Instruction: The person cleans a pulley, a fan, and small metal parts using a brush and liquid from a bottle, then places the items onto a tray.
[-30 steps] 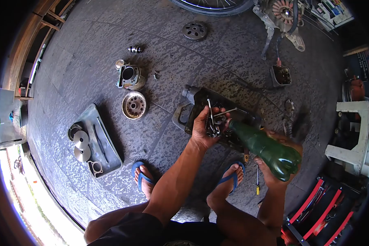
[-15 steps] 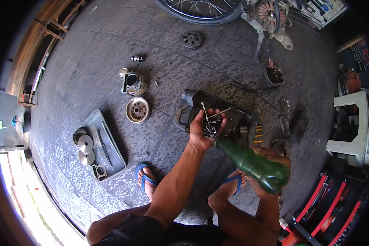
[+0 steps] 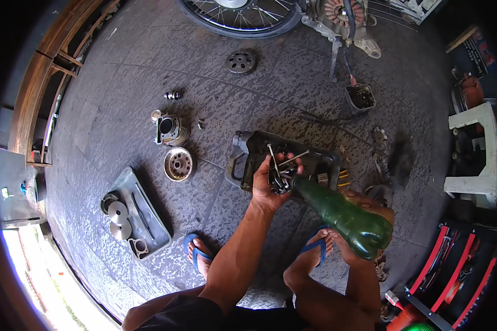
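My left hand (image 3: 266,187) is closed around a bunch of metal bolts (image 3: 277,172), two long ones sticking out past the fingers. Tilted toward them is a green plastic bottle (image 3: 342,216), its neck beside the bolts. My right hand (image 3: 364,205) grips the bottle from behind, near its wide end, so part of that hand is hidden. Whether liquid comes out of the neck is too small to see. Beneath both hands lies a black cut-open jerrycan (image 3: 238,165), its handle to the left and dark small parts inside it.
On the left, a grey tray (image 3: 159,231) holds metal discs and a gasket. An engine cylinder (image 3: 171,130), a round metal drum (image 3: 178,164) and a slotted disc (image 3: 241,62) lie on the floor. A wheel (image 3: 243,33) is ahead; a white stool (image 3: 475,154) and red-edged tool rack (image 3: 453,270) stand right.
The camera view has shifted, so floor objects appear slightly lower and further left. Both hands keep their holds on the bolts and the bottle, and the bottle remains tilted.
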Action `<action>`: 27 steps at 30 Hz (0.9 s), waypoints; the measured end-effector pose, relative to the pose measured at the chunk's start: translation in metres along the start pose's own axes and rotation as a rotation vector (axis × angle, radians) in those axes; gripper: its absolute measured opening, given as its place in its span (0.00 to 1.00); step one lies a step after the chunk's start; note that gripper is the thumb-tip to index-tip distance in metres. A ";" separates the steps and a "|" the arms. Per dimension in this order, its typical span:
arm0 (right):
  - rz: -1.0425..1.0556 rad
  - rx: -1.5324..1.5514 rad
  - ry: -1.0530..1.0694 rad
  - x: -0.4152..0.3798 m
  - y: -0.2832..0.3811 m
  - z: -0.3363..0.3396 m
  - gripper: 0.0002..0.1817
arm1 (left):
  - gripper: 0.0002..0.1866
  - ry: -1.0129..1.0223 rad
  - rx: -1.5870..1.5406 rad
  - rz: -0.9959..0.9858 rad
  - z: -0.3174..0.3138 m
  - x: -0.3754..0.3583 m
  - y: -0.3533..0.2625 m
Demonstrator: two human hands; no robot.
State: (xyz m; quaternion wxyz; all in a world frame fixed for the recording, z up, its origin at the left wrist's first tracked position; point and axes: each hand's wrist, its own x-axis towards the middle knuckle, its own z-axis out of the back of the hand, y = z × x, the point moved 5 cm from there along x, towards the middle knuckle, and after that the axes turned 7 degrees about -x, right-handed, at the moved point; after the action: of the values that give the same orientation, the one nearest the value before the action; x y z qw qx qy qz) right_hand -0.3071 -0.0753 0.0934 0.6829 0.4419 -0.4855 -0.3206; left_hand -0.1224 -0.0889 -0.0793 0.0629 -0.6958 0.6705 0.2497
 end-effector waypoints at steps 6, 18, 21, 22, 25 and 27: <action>0.089 -0.004 0.075 0.040 0.018 -0.016 0.35 | 0.19 -0.032 0.116 0.006 -0.006 -0.011 0.008; 0.015 -0.108 -0.114 0.032 0.003 0.013 0.36 | 0.18 -0.062 0.112 0.023 -0.006 -0.017 0.003; -0.071 -0.141 -0.262 0.028 0.000 0.024 0.34 | 0.17 -0.051 0.093 0.031 -0.006 -0.015 0.002; -0.039 -0.153 -0.247 0.029 0.001 0.024 0.34 | 0.18 -0.033 0.093 0.037 -0.005 -0.013 0.002; -0.005 -0.102 -0.155 0.030 0.006 0.017 0.33 | 0.19 0.020 0.121 0.056 -0.002 -0.012 0.001; -0.004 -0.043 -0.081 0.028 0.006 0.012 0.32 | 0.19 0.039 0.102 0.063 -0.003 -0.012 0.002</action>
State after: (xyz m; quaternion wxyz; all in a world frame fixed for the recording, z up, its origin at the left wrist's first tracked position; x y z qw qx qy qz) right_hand -0.3096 -0.1006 0.1115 0.6713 0.4147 -0.5050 -0.3499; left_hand -0.1233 -0.0800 -0.0713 0.0774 -0.6748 0.7052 0.2035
